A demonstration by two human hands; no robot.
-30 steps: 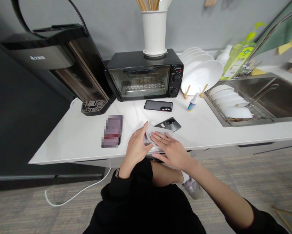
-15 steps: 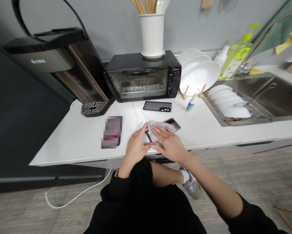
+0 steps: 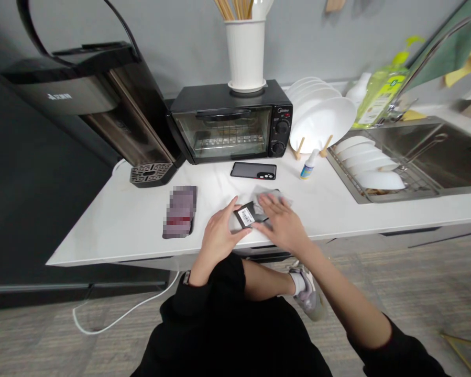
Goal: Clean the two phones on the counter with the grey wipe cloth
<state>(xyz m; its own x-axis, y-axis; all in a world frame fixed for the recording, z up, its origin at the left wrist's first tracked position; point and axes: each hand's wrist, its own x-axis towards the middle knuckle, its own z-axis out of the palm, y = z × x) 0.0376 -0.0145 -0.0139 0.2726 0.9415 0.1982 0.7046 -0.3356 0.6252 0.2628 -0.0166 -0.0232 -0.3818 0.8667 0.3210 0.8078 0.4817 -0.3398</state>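
While the left hand [image 3: 218, 233] pinches the phone [image 3: 245, 215] by its edges on the worktop [image 3: 117, 220], the right hand [image 3: 286, 226] presses the cloth [image 3: 258, 206] with extended fingers; light, even pressure should prevent slipping.

Black toaster oven [image 3: 231, 102] — white cup [image 3: 245, 55] standing on top.

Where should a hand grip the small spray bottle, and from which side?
Take the labelled body of the spray bottle, below its narrow white top, probably from the near side with the right hand. It stands upright, so thumb and fingers can wrap its sides; the wooden pegs rise just behind.
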